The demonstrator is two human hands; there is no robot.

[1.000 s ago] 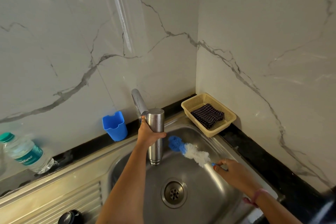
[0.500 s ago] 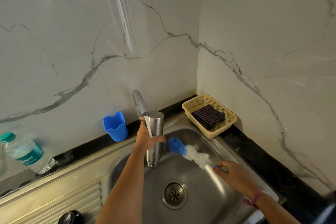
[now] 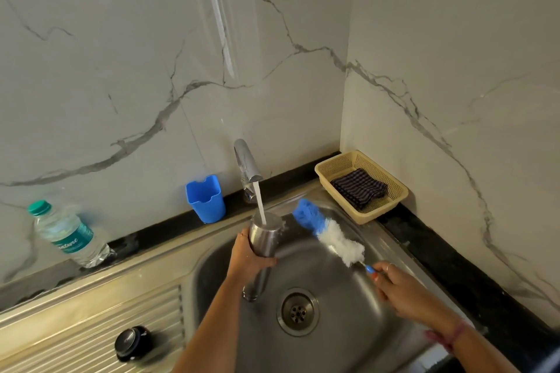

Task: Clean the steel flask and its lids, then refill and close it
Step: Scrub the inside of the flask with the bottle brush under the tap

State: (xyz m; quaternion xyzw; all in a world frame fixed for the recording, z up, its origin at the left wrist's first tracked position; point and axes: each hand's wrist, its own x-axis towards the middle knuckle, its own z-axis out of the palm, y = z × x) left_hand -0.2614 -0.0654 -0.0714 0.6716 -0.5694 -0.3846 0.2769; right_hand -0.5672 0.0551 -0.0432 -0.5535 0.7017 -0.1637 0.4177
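My left hand [image 3: 247, 259] grips the steel flask [image 3: 263, 241] around its middle and holds it upright over the sink [image 3: 333, 342]. Water runs from the tap [image 3: 247, 165] into the flask's open mouth and splashes at the rim. My right hand [image 3: 397, 288] holds the thin handle of a bottle brush [image 3: 330, 232] with a blue and white head, which points up and left, just right of the flask. A dark round lid [image 3: 131, 342] lies on the ribbed drainboard at the lower left.
A blue plastic cup [image 3: 206, 198] stands behind the sink, left of the tap. A clear water bottle [image 3: 68, 235] leans at the far left. A beige basket [image 3: 394, 191] with a dark checked cloth [image 3: 359, 188] sits in the back right corner. The drain [image 3: 298, 312] lies below the flask.
The flask has come down from against the tap spout to below it. Water now runs from the tap into the flask. The brush has stayed beside it.
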